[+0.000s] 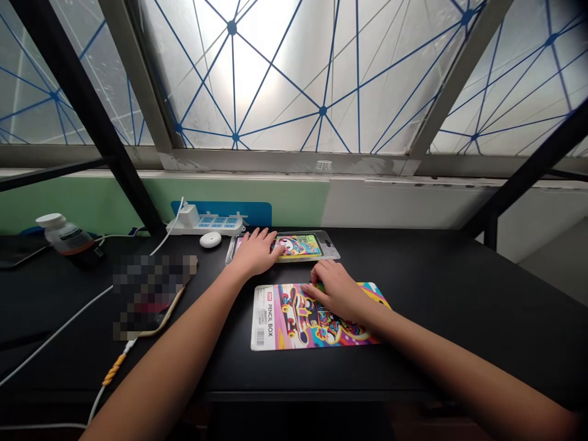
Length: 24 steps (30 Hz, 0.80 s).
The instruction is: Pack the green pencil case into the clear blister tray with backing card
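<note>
My left hand [257, 252] lies with spread fingers on the left part of a clear plastic blister tray [329, 246]. Inside that tray is a colourful pencil box [303, 245] with a cartoon print, its left side partly hidden under the hand. Nearer to me, a bright printed backing card [289, 318] marked "PENCIL BOX" lies flat on the black table. My right hand [340, 291] rests over the card's upper right part, fingers slightly bent and thumb apart, gripping nothing that I can see.
A white power strip [206, 225] with a charger stands against the wall, a round white case [210, 239] before it. On the left are a bottle [67, 237], a blurred-out device [154, 297] and white cables. Black slanted frame bars [519, 168] rise at both sides.
</note>
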Each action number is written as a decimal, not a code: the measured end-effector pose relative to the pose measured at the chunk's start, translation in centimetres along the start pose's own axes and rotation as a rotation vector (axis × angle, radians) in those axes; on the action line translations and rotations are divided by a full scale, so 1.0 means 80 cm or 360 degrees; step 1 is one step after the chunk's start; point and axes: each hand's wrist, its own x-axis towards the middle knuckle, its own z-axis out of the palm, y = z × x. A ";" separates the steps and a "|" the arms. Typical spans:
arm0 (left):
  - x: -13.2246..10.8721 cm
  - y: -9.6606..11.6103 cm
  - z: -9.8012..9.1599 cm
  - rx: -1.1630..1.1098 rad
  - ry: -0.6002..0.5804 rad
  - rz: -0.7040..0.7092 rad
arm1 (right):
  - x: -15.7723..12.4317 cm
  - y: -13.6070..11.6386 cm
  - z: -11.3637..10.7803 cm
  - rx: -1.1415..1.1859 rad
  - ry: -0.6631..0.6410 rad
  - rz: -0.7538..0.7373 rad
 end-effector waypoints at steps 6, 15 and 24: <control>0.000 0.001 -0.010 -0.0042 -0.0067 0.0029 | 0.006 0.037 -0.036 0.0163 0.0012 0.0291; -0.015 0.040 -0.015 -0.0126 0.0044 0.0096 | 0.002 0.180 -0.082 0.0294 -0.0264 0.0635; -0.027 0.053 -0.006 -0.0081 -0.0215 0.0171 | 0.009 0.147 -0.059 0.0428 -0.0219 0.0606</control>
